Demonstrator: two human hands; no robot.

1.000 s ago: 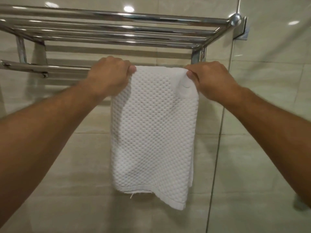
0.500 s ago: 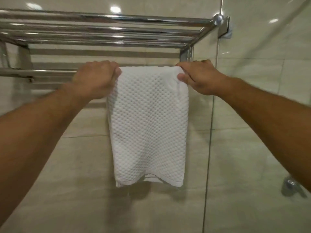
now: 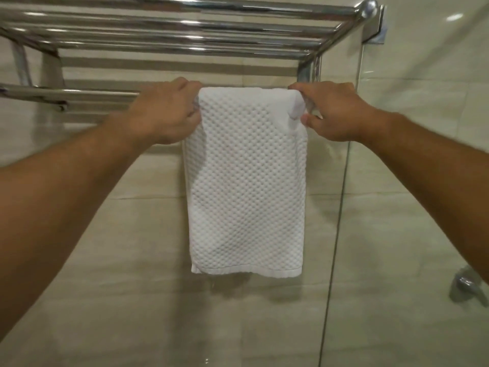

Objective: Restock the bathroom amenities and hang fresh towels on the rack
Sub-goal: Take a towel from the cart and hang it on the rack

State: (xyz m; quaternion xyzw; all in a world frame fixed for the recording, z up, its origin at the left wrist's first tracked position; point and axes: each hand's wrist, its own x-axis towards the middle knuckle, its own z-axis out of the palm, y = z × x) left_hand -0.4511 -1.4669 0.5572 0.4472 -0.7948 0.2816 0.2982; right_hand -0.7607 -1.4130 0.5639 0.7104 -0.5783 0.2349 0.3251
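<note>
My left hand (image 3: 161, 112) and right hand (image 3: 333, 112) each pinch a top corner of the white towel (image 3: 246, 186), which hangs folded over the lower bar (image 3: 68, 92) of the chrome rack (image 3: 185, 30). Beige tiles (image 3: 127, 300) lie behind; a glass panel (image 3: 412, 234) and a chrome fitting (image 3: 467, 286) stand at right. No writing shows.
</note>
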